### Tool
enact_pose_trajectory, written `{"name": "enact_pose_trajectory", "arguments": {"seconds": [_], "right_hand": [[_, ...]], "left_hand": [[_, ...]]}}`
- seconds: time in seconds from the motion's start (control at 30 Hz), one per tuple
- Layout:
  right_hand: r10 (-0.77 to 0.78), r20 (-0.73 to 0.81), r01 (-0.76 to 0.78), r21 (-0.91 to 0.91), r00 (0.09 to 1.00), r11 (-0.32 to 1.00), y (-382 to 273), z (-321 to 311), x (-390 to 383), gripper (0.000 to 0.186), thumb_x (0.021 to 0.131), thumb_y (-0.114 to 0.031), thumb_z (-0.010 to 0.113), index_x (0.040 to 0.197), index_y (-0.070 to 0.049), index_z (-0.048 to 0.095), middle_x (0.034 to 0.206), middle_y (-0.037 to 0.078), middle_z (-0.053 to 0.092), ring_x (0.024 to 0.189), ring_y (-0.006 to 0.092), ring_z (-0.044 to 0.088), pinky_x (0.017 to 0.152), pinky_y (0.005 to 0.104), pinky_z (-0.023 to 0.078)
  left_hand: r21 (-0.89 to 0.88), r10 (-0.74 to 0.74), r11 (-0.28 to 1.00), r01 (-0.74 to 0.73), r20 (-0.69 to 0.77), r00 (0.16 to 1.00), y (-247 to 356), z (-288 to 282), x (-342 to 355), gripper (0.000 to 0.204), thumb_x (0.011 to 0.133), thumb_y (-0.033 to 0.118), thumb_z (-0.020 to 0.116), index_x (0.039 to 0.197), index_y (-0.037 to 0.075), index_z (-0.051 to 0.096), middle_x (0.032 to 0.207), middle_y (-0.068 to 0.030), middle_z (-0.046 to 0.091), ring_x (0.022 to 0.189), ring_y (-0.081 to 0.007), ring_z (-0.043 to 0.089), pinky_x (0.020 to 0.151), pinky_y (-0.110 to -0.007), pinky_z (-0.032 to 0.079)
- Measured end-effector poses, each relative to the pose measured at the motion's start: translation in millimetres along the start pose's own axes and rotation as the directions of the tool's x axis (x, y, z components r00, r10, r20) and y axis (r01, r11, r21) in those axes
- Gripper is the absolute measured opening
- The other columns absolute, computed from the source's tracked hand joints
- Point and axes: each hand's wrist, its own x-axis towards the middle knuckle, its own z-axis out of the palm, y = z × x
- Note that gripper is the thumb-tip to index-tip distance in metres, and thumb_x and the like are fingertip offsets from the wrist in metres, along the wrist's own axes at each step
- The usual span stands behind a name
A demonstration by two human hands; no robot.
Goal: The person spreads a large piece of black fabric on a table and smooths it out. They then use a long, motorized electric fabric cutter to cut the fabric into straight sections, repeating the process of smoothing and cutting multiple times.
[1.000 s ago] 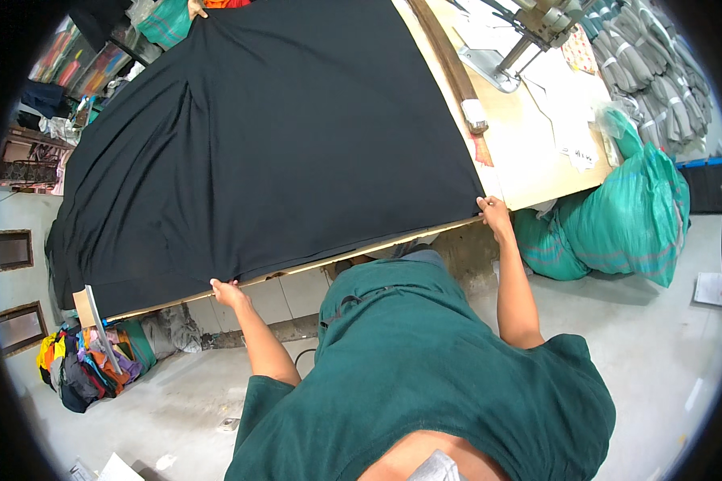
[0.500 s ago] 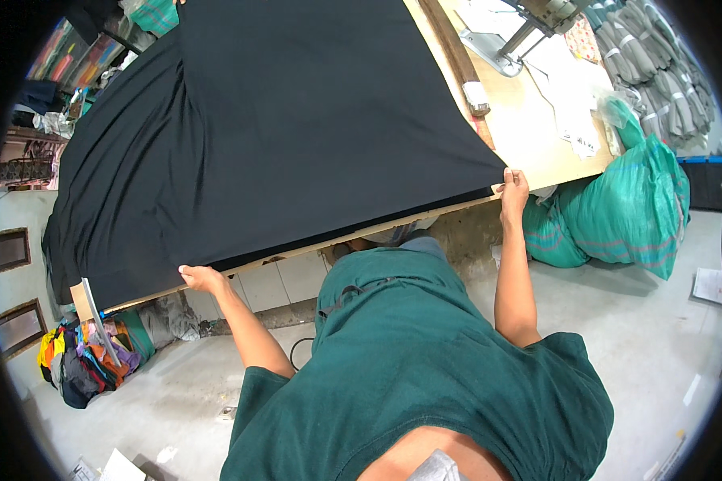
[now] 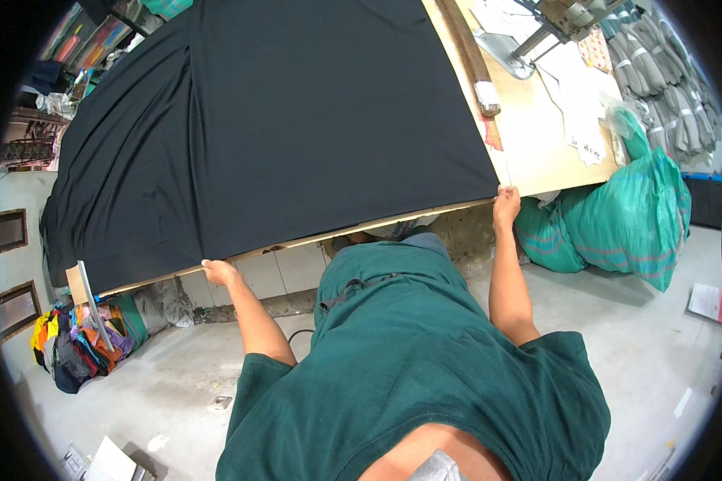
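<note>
A wide sheet of black fabric lies over a pale wooden table, smooth in the middle and bunched into folds on the left. My left hand pinches the fabric's near edge, left of centre, at the front rim of the table. At the near right corner of the cloth, my right hand has its fingers closed on the fabric. Between the two hands the near edge runs nearly straight along the table's front edge.
A long brown bar lies right of the cloth, near a metal cutting machine and white papers. Green sacks stand at the table's right end. A metal strip sticks up at the left corner, above colourful cloth.
Both hands have drawn the fabric's near edge down to the table's front edge, covering the dark layer that showed beneath. The right corner came nearer, and my left hand shifted slightly right.
</note>
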Motion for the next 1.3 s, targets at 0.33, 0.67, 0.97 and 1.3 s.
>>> {"name": "enact_pose_trajectory", "arguments": {"seconds": [0.33,0.67,0.97,1.3], "right_hand": [[-0.069,-0.057,0.056,-0.207,0.996,0.977,-18.3,-4.5,-10.4,0.022,0.101,-0.028,0.068,0.102,-0.006,0.067,0.098,0.018,0.077,0.094,0.041,0.072,0.084,0.0517,0.052],[-0.067,-0.033,0.056,-0.27,0.997,0.961,-38.5,-22.2,-14.6,0.024,0.103,-0.033,0.065,0.106,-0.009,0.067,0.101,0.015,0.078,0.097,0.0402,0.072,0.083,0.051,0.053],[-0.027,0.007,0.028,-0.314,1.0,0.949,-24.7,-8.6,-15.4,0.022,0.102,-0.032,0.066,0.108,-0.01,0.067,0.103,0.016,0.078,0.1,0.0417,0.072,0.087,0.0532,0.053],[0.0,0.031,0.012,-0.391,1.0,0.92,-31.0,-15.0,-14.7,0.022,0.104,-0.033,0.064,0.109,-0.012,0.066,0.104,0.015,0.078,0.1,0.0405,0.073,0.086,0.0531,0.054]], "left_hand": [[-0.031,-0.096,0.995,0.097,0.027,0.995,-1.5,0.2,6.0,0.055,0.112,0.04,0.048,0.121,-0.011,0.067,0.108,-0.0187,0.073,0.089,-0.03,0.067,0.084,-0.041,0.052],[-0.116,-0.083,0.99,0.087,0.032,0.996,-12.3,1.2,25.1,0.047,0.111,0.04,0.051,0.103,-0.003,0.067,0.081,-0.0085,0.064,0.06,-0.0185,0.052,0.055,-0.034,0.04],[-0.066,-0.145,0.987,0.15,0.069,0.987,-18.5,2.2,34.5,0.047,0.11,0.037,0.055,0.118,-0.006,0.072,0.103,-0.0103,0.073,0.083,-0.0226,0.064,0.076,-0.037,0.052],[-0.103,-0.143,0.984,0.148,0.05,0.988,-12.7,-4.3,23.4,0.046,0.108,0.037,0.06,0.122,-0.006,0.071,0.094,-0.0083,0.069,0.073,-0.0192,0.055,0.068,-0.036,0.047]]}}
